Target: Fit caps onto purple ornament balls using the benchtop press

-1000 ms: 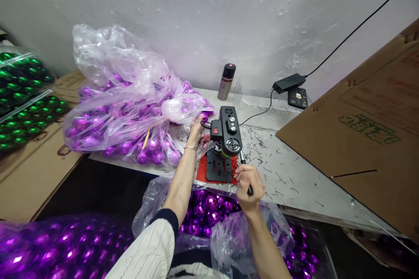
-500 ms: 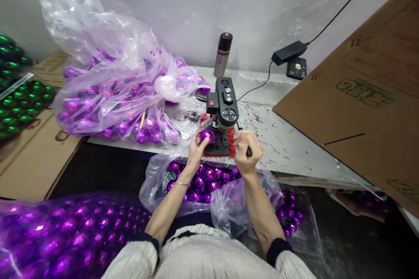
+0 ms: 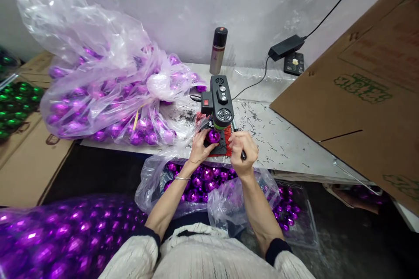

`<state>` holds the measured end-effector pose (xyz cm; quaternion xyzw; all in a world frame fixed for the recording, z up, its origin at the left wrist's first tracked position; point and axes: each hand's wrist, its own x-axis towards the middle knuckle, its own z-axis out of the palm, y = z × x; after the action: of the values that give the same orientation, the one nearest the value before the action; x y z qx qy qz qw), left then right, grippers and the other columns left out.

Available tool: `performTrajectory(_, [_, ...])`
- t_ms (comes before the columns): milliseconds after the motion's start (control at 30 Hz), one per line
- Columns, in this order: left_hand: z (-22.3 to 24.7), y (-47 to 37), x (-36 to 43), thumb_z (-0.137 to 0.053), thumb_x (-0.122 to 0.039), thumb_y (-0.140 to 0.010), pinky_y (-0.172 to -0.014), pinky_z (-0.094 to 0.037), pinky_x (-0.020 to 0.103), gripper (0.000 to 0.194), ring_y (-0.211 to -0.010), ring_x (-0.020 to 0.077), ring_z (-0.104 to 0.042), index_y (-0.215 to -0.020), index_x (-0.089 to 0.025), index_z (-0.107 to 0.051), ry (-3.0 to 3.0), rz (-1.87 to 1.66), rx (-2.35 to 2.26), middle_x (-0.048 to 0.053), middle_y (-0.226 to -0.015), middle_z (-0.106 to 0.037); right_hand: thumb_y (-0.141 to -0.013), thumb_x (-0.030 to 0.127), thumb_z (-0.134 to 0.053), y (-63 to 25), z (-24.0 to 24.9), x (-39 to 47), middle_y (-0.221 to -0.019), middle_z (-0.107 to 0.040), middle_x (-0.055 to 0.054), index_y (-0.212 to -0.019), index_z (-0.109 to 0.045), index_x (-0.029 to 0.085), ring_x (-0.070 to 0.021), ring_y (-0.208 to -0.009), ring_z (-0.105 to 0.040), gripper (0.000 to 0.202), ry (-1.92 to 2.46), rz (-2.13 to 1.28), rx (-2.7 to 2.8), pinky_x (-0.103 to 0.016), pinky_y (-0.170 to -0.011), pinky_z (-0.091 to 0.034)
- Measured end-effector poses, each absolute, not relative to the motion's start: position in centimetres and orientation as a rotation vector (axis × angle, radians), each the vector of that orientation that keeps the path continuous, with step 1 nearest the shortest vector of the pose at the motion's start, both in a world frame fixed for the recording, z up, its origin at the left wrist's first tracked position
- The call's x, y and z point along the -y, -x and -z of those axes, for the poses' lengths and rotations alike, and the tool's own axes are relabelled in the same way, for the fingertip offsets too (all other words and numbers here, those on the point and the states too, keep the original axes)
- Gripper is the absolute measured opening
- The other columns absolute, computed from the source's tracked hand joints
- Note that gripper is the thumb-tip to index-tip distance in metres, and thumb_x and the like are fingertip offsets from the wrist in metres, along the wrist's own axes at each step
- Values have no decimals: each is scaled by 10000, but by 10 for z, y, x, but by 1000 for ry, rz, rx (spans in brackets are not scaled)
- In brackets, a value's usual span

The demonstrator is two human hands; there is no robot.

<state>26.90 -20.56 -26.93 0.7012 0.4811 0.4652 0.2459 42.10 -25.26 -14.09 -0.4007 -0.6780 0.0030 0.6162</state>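
A shiny purple bauble [image 3: 214, 136] is gripped between the thumb and fingers of my left hand [image 3: 200, 146]. It sits under the head of a small black bench drill press [image 3: 222, 98], above the machine's dark base plate [image 3: 220, 149]. My right hand [image 3: 244, 148] is wrapped round the press's lever handle [image 3: 243, 155], whose black tip shows below my fist. A red cloth [image 3: 228, 137] lies beneath the press. Below the table edge, an open plastic bag [image 3: 147, 187] holds many purple baubles [image 3: 207, 174].
A large clear bag of purple baubles [image 3: 98, 109] lies on the table [image 3: 281, 139] at left. Behind the press stands a spray can [image 3: 218, 51]. A cardboard box [image 3: 353, 83] leans in from the right. A power adapter [image 3: 286, 48] and cable lie near the wall. Dark shavings litter the tabletop.
My left hand has moved the bauble rightward, from beside the press to beneath its head. My right hand stays on the lever. The whole view has shifted slightly.
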Motion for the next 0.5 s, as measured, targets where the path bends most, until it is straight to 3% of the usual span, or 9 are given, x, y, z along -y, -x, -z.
performTrajectory(500, [272,-269,203,-828,-510,-795,-1167,-441,524,660,-1287,319,-637,-1351,-211,-636,-1862,-1209,-1229,149,-1349,-689,-989,169,-448,-420,163,252,-730,-605,-3,-774,-529,230,-136,-657,-603,238,879,37,1571,-285,-578,-470])
